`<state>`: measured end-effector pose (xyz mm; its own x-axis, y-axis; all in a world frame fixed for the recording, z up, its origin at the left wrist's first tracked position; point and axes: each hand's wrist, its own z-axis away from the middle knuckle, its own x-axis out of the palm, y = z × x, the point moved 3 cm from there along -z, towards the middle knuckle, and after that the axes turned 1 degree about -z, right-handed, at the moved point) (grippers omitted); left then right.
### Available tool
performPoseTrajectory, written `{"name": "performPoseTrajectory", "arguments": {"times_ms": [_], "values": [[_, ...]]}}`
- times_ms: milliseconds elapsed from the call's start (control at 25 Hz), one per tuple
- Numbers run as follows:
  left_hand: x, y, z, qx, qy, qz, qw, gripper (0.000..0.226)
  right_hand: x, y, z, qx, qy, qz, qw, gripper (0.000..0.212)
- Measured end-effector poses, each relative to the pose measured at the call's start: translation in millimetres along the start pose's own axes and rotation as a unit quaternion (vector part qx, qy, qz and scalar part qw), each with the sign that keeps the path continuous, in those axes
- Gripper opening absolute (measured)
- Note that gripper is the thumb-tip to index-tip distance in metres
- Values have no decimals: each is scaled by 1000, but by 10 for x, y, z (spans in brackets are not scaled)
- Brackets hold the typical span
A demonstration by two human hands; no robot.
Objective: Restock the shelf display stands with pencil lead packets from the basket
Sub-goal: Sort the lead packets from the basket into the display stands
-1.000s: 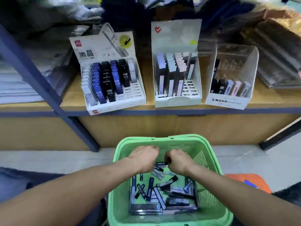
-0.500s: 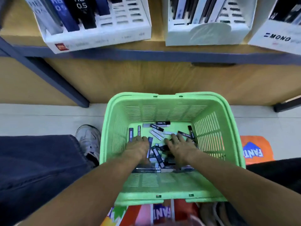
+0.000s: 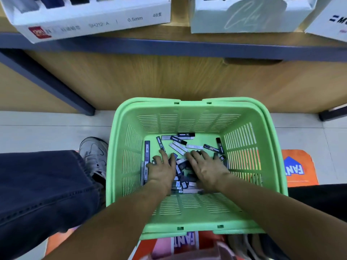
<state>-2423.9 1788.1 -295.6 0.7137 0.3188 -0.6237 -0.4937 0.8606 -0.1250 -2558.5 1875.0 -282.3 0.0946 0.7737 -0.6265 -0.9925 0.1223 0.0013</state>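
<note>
Both hands are down in the green basket: the left hand and right hand lie flat, fingers spread over the heap of pencil lead packets on its floor. These look light, stiff and slick, best pinched by their long edges. A second ago the hands were bunched higher in the basket.

3 display stands cropped by top edge.
</note>
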Motion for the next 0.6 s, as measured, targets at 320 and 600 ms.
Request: {"name": "performPoseTrajectory", "arguments": {"times_ms": [320, 600], "values": [[-15, -161, -66, 31, 18, 30, 999, 127, -3, 70, -207, 15, 19, -111, 994, 120], [52, -10, -26, 26, 40, -36, 998, 134, 114, 20, -117, -18, -2, -1, 1000, 127]]}}
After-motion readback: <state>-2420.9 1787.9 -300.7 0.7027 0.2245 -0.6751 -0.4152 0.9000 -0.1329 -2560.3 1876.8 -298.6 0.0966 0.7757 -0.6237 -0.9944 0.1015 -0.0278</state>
